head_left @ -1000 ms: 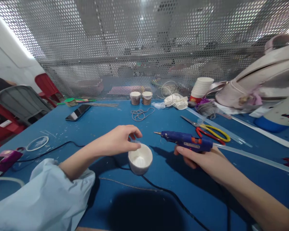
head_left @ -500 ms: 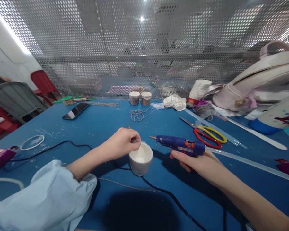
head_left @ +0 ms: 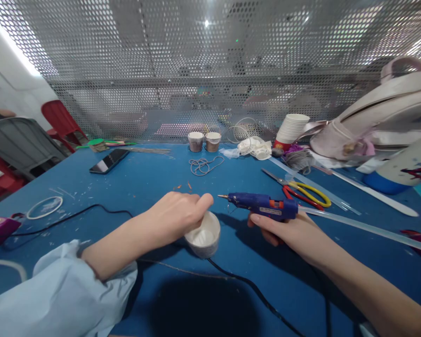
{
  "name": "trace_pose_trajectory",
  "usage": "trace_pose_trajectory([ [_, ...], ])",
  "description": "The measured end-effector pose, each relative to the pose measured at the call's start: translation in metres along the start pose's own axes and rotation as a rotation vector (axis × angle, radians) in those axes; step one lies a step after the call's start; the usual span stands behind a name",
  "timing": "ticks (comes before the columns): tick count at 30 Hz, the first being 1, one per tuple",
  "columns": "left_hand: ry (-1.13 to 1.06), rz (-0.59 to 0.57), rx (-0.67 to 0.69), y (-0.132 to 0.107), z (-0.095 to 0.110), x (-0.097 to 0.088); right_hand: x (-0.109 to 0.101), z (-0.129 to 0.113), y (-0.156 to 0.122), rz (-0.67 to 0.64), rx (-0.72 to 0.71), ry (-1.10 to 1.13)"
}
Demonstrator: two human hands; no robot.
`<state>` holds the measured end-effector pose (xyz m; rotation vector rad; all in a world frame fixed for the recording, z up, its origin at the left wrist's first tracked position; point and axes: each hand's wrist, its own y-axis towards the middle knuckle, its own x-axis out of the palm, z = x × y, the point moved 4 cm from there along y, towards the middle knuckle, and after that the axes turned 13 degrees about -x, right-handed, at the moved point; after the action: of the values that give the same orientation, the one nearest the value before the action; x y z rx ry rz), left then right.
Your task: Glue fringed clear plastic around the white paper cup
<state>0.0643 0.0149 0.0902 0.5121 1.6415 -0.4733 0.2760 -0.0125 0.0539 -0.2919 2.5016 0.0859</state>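
Observation:
A small paper cup (head_left: 206, 250), white inside with a greyish, cord-like covering outside, stands on the blue table in front of me. My left hand (head_left: 182, 215) is closed at the cup's left and far rim, thumb on top; its fingertips are hidden behind the hand and the cup. A blue hot glue gun (head_left: 254, 202) is in my right hand (head_left: 279, 228), fingers wrapped round its handle. The gun's metal nozzle points left, just above and right of the cup's rim. A clear glue stick (head_left: 354, 225) sticks out of its back end.
Scissors (head_left: 303, 192), more glue sticks, grey yarn (head_left: 298, 160) and stacked paper cups (head_left: 291, 131) lie to the right. Two covered cups (head_left: 195, 142) and loose cord (head_left: 203, 166) are farther back. A phone (head_left: 108, 161) lies left. Black cable (head_left: 252, 285) crosses the table near the cup.
My left hand has turned and shifted its grip at the cup's rim, thumb now uppermost. The cup has moved slightly left and tilted a little. The glue gun stays nearly still.

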Motion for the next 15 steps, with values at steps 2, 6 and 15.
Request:
trace_pose_trajectory([
  [2, 0.032, -0.03, 0.005, 0.001, 0.003, -0.003, -0.001, -0.001, 0.001, 0.006, -0.003, 0.009],
  [6, 0.044, -0.065, -0.024, 0.006, 0.004, -0.006, -0.002, -0.001, 0.001, 0.009, 0.004, 0.002],
  [15, -0.116, -0.099, -0.127, 0.011, -0.004, 0.0, -0.001, -0.007, 0.003, -0.001, -0.007, 0.011],
])
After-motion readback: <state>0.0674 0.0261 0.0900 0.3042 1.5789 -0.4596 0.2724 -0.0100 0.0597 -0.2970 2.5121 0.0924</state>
